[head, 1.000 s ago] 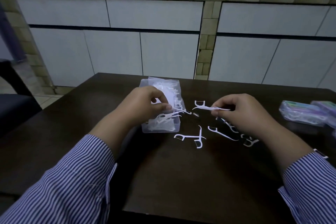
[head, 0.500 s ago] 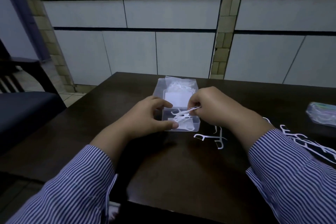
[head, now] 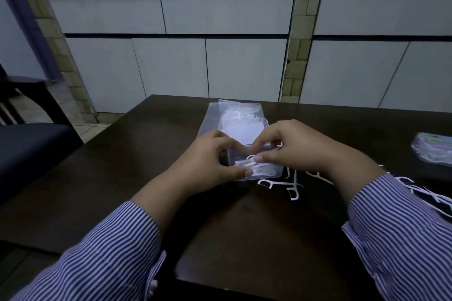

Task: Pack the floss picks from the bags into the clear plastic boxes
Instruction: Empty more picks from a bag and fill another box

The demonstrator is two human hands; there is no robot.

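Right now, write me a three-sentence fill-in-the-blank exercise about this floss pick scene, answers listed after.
1. Both hands, the left hand and the right hand, work over the clear plastic ____.
2. Loose floss picks lie on the dark ____.
3. The shirt sleeves have a ____ pattern.

Missing words: box; table; striped

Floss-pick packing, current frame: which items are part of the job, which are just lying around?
In the job:
clear plastic box, held by left hand
right hand, fingers at the box
bag of picks
loose floss picks
filled box, far right

Lying about:
chair
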